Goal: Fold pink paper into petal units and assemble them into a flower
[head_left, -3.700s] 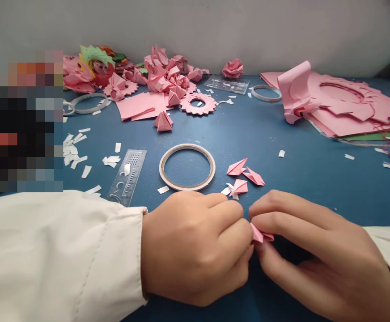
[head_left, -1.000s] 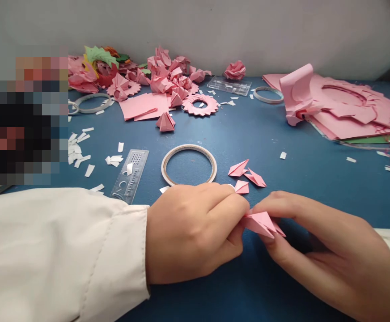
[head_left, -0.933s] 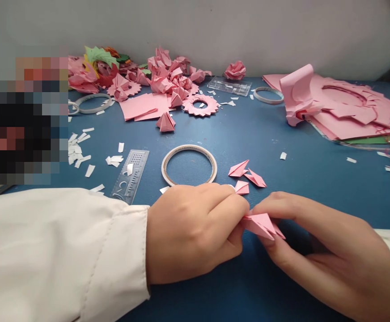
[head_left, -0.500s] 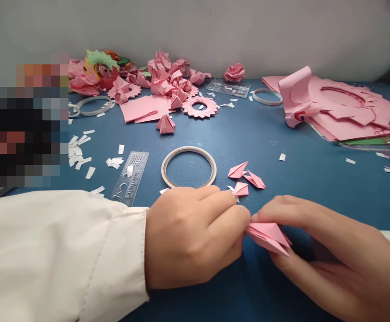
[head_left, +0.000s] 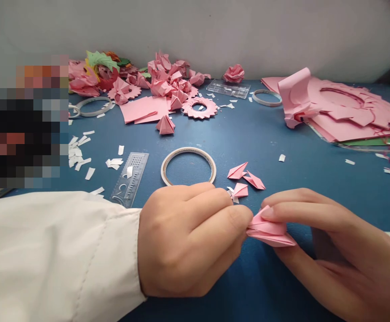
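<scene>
Between my hands is a small folded pink paper piece (head_left: 271,231), with several layers and pointed ends. My left hand (head_left: 191,237) is closed and pinches its left tip; the fingertips there are partly hidden. My right hand (head_left: 336,241) grips the same piece from the right, index finger on top and thumb underneath. Just beyond them lie three small folded pink paper pieces (head_left: 238,171), apart from my fingers. A roll of double-sided tape (head_left: 164,167) rests flat behind my left hand, which overlaps its near edge.
A clear plastic ruler (head_left: 133,174) and white paper scraps (head_left: 76,154) lie at the left. Pink folded paper (head_left: 168,80) is heaped along the wall. At the back right sits a stack of pink sheets (head_left: 349,120). A blurred block covers the far left.
The fingers of my right hand have shifted on the pink piece, which has turned slightly and bulges more on top. My left hand has moved a little and keeps its pinch.
</scene>
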Tool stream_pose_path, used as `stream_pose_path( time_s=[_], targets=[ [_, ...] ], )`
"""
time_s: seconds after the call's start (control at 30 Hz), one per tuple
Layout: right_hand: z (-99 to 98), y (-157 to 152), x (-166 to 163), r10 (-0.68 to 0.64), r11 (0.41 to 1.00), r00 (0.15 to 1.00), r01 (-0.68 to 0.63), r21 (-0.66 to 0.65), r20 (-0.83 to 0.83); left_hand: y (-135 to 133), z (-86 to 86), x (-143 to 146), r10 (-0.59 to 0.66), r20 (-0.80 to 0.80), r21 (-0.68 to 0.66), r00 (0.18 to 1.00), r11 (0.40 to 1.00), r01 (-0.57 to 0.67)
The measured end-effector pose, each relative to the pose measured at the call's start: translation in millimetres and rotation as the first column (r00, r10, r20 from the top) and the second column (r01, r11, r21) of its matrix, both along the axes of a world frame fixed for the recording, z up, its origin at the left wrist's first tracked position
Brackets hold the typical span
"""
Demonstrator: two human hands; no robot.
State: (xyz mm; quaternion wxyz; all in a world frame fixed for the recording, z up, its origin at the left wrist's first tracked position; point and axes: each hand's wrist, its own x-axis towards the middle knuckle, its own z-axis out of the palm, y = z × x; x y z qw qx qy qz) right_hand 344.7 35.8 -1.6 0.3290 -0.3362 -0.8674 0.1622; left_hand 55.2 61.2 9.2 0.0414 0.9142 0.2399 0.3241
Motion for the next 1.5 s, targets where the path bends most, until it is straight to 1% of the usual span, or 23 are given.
stream_pose_path(
  time_s=[0.13, 0.2, 0.27, 0.33, 0.47, 0.53, 0.6, 0.63, 0.67, 0.73, 0.8, 0.83, 0.87, 0.9, 1.03, 1.17, 1.2, 1.23, 1.27, 1.33, 1.37, 1.43, 1.5],
  targets=[
    [-2.8, -2.5, 1.5, -0.001, 1.0, 1.0, 0.001, -0.014, -0.011, -1.8, -0.3, -1.5, 0.033, 0.008, 0.023, 0.999, 0.999, -0.033],
    [-5.9, -5.3, 2.4, -0.086, 0.995, 0.996, 0.084, -0.052, -0.028, -4.5, -0.7, -0.5, 0.058, 0.035, 0.0, 0.998, 0.998, -0.058],
    [-9.8, -8.7, 2.3, -0.199, 0.977, 0.978, 0.194, -0.087, -0.057, -6.4, 0.4, 3.8, 0.088, 0.058, -0.069, 0.994, 0.994, -0.084],
    [-13.6, -11.3, 1.0, -0.258, 0.963, 0.963, 0.249, -0.104, -0.082, -5.7, 3.4, 11.2, 0.108, 0.052, -0.158, 0.993, 0.982, -0.098],
    [-18.0, -11.0, -2.9, -0.255, 0.963, 0.962, 0.244, -0.111, -0.101, 0.1, 11.2, 26.7, 0.109, 0.047, -0.299, 0.993, 0.95, -0.09],
    [-18.9, -9.5, -4.3, -0.247, 0.965, 0.964, 0.236, -0.116, -0.095, 1.0, 13.4, 28.4, 0.114, 0.062, -0.376, 0.992, 0.923, -0.083],
    [-19.6, -8.3, -5.1, -0.244, 0.965, 0.966, 0.232, -0.122, -0.09, -0.4, 14.3, 24.5, 0.119, 0.089, -0.483, 0.989, 0.874, -0.061],
    [-19.8, -7.9, -5.3, -0.243, 0.965, 0.966, 0.232, -0.124, -0.089, -1.7, 14.3, 21.1, 0.121, 0.112, -0.549, 0.986, 0.835, -0.04],
    [-20.1, -7.6, -5.6, -0.243, 0.965, 0.966, 0.232, -0.127, -0.088, -2.9, 14.1, 17.3, 0.125, 0.142, -0.621, 0.982, 0.784, -0.011],
    [-20.1, -7.1, -6.2, -0.243, 0.964, 0.966, 0.23, -0.131, -0.088, -4.4, 12.9, 10.7, 0.156, 0.21, -0.762, 0.965, 0.645, 0.061],
    [-19.6, -6.5, -7.1, -0.239, 0.965, 0.967, 0.227, -0.134, -0.087, -4.0, 10.8, 7.9, 0.205, 0.258, -0.858, 0.944, 0.499, 0.126],
    [-19.3, -6.3, -7.6, -0.237, 0.965, 0.968, 0.224, -0.136, -0.087, -3.2, 9.5, 8.1, 0.226, 0.27, -0.883, 0.936, 0.446, 0.148],
    [-18.8, -6.2, -8.1, -0.235, 0.965, 0.968, 0.222, -0.138, -0.086, -2.2, 8.2, 9.2, 0.242, 0.275, -0.897, 0.93, 0.414, 0.158],
    [-18.4, -6.2, -8.5, -0.233, 0.965, 0.969, 0.22, -0.14, -0.085, -1.2, 7.1, 10.8, 0.252, 0.277, -0.902, 0.927, 0.401, 0.161],
    [-15.7, -7.8, -8.4, -0.219, 0.967, 0.972, 0.204, -0.154, -0.082, 0.3, 6.0, 15.0, 0.273, 0.301, -0.892, 0.914, 0.42, 0.169],
    [-8.4, -5.9, -6.9, -0.185, 0.964, 0.98, 0.168, -0.206, -0.067, -3.2, 7.9, 13.5, 0.28, 0.282, -0.917, 0.918, 0.359, 0.172],
    [-5.8, -3.9, -6.9, -0.166, 0.962, 0.984, 0.149, -0.228, -0.058, -4.3, 7.9, 13.5, 0.285, 0.271, -0.927, 0.92, 0.333, 0.17],
    [-3.3, -1.5, -7.2, -0.134, 0.961, 0.99, 0.117, -0.249, -0.053, -5.3, 7.7, 13.7, 0.286, 0.289, -0.924, 0.914, 0.333, 0.188],
    [-1.0, 1.2, -7.8, -0.091, 0.961, 0.994, 0.074, -0.266, -0.053, -6.0, 7.3, 14.3, 0.306, 0.28, -0.927, 0.91, 0.334, 0.173],
    [2.5, 6.1, -10.1, -0.009, 0.96, 0.998, -0.011, -0.279, -0.07, -6.5, 6.8, 15.8, 0.319, 0.293, -0.925, 0.901, 0.334, 0.183],
    [3.6, 7.8, -11.6, 0.011, 0.959, 0.996, -0.035, -0.28, -0.086, -6.3, 6.7, 16.4, 0.322, 0.3, -0.926, 0.898, 0.326, 0.192],
    [5.4, 9.2, -14.7, -0.002, 0.953, 0.993, -0.035, -0.302, -0.121, -5.6, 7.3, 17.3, 0.317, 0.315, -0.928, 0.894, 0.3, 0.221],
    [7.6, 8.5, -17.7, -0.051, 0.934, 0.986, -0.009, -0.358, -0.157, -5.1, 8.4, 17.5, 0.309, 0.32, -0.932, 0.896, 0.272, 0.24]
  ],
)
